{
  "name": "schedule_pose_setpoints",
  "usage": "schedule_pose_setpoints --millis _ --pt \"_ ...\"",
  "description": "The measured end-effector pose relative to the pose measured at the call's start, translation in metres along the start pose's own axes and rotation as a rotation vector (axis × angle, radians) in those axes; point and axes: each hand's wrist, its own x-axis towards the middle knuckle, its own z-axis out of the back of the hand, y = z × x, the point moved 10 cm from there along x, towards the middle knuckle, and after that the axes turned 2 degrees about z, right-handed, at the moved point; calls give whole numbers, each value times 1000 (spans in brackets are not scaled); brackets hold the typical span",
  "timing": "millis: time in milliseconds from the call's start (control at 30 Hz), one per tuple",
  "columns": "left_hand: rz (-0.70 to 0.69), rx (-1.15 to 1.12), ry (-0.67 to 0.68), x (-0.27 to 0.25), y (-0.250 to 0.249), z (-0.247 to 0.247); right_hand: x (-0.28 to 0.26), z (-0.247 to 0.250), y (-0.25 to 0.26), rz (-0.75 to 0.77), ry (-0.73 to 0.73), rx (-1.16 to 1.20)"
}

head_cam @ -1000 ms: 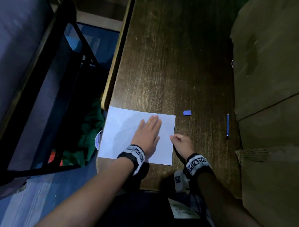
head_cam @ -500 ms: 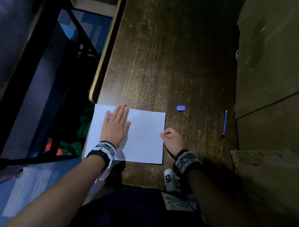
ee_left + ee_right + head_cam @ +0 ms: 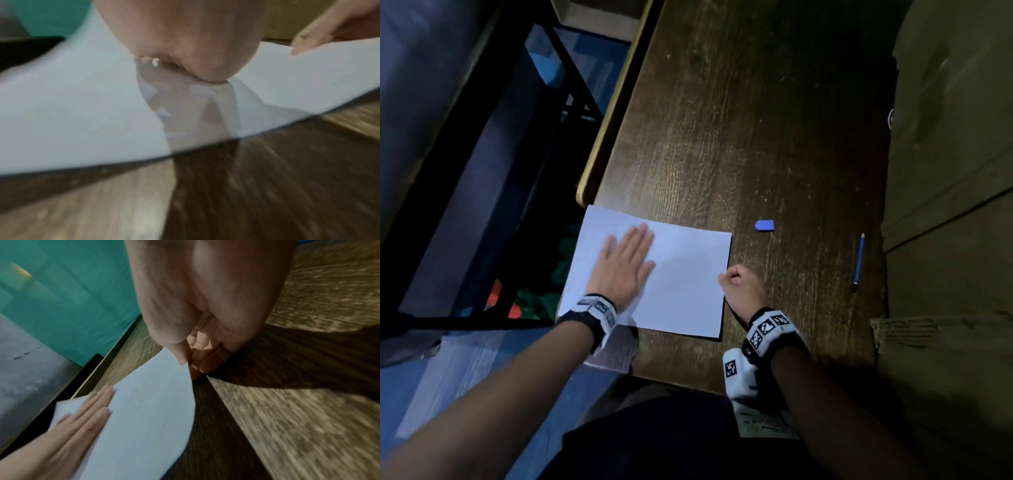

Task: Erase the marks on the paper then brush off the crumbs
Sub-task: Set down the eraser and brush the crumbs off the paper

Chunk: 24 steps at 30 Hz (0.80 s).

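White rectangular sheet of paper lying flat at the near left corner of the dark brown wood-grain table, left edge hanging just past the table's side. Surface mostly blank and smooth; only a few tiny dark specks visible mid-sheet in the right wrist view, too small to tell whether marks or crumbs. Right edge lifted slightly and curved where pinched.

Left hand spread flat on the left half of the sheet, fingers straight and together, palm pressing down. Right hand curled at the sheet's right edge, thumb and fingers pinching that edge.

Small blue wedge-shaped eraser lying on the table beyond the sheet's far right corner, apart from both hands. Slim blue pencil farther right, lying lengthwise near the tan cardboard box along the table's right side. Marker-tagged wristbands on both wrists.
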Motion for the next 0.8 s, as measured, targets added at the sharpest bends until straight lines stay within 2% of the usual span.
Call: schedule_pose_setpoints --millis 67,100,200,267,367,533,600,667,733,800 --pt "61 -35 -42 6 6 10 0 0 1 3 -15 2" --pt "39 -43 -77 10 -11 13 0 -1 2 7 -23 6" --pt "-209 -85 -38 2 -106 -2 -2 1 4 23 -54 -13" --pt "-311 -79 34 -15 -141 -23 -2 1 4 33 -65 -7" --pt "-263 -32 -1 -15 -109 -26 -1 0 3 45 -52 9" --pt "-20 -5 -22 -1 -2 -2 -7 -3 2 55 10 19" --pt "30 -8 -26 12 -1 7 -7 -5 1 48 17 40" --pt "-22 -42 -61 23 -42 11 -6 -5 0 38 20 55" --pt "-165 -99 -7 31 -101 3 -5 -5 -2 36 19 61" --pt "-263 -100 54 32 -136 -9 -5 -5 0 42 15 64"
